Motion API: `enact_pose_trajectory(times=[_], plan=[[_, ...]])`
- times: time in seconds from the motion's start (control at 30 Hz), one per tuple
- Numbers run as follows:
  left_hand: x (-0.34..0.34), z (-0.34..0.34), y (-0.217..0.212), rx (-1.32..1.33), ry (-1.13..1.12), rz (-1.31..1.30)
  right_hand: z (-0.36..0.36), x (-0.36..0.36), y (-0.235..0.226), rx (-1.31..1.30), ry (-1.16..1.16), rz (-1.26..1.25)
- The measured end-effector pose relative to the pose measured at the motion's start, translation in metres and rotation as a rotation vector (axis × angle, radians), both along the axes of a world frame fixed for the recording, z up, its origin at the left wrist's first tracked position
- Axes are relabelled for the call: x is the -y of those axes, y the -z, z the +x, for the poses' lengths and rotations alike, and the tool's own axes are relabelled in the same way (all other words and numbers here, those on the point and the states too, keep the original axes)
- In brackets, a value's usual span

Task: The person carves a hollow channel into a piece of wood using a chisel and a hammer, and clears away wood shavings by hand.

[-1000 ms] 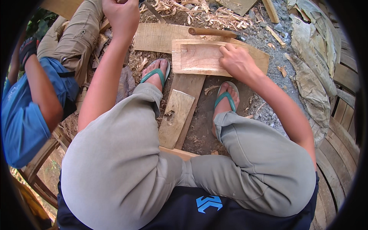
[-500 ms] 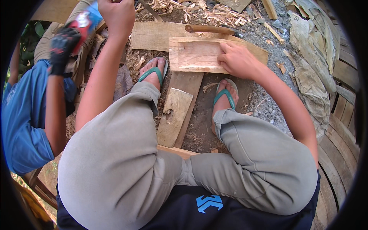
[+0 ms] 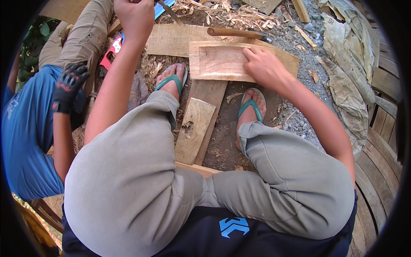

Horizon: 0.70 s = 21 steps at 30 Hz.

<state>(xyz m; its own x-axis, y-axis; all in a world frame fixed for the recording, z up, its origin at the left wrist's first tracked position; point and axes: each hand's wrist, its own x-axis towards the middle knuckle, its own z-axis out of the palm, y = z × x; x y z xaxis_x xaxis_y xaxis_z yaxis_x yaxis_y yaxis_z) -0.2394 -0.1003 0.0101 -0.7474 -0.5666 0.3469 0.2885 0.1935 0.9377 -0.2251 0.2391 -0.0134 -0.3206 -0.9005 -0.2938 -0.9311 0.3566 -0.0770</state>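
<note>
My left hand (image 3: 136, 18) is raised at the top of the view, fist closed around a tool whose dark metal shaft (image 3: 170, 12) sticks out to the right. My right hand (image 3: 263, 66) lies on a pale wooden board with a shallow hollow cut into it (image 3: 214, 62), fingers bent and pressing it down. The board rests on the ground just beyond my feet in green sandals (image 3: 171, 81). A wooden-handled tool (image 3: 233, 32) lies right behind the board.
A person in a blue shirt sits at my left, with a black-gloved hand (image 3: 68, 83) hanging low. A red-handled saw (image 3: 112, 49) lies by that person's leg. A small plank (image 3: 195, 128) lies between my feet. Wood shavings (image 3: 214, 10), crumpled sacks (image 3: 342, 64), curved planks (image 3: 381, 141).
The other person's gloved hand has dropped from up near the red saw to beside their side. My left hand stays raised and my right hand stays on the board.
</note>
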Motion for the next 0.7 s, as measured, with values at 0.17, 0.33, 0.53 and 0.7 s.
enact_pose_trajectory(times=[0.17,0.33,0.53,0.7], plan=[[0.005,0.003,-0.005,0.003,0.015,0.0,-0.001,0.026,0.008,-0.031,-0.002,0.047],[0.001,0.005,-0.006,0.038,-0.007,-0.005,-0.002,0.026,0.025,0.016,0.017,0.115],[0.001,0.002,-0.006,0.038,-0.039,-0.011,-0.008,0.007,0.012,0.232,0.199,-0.107],[0.008,0.007,-0.008,0.03,-0.039,-0.02,-0.052,-0.021,-0.03,0.148,0.844,-0.426]])
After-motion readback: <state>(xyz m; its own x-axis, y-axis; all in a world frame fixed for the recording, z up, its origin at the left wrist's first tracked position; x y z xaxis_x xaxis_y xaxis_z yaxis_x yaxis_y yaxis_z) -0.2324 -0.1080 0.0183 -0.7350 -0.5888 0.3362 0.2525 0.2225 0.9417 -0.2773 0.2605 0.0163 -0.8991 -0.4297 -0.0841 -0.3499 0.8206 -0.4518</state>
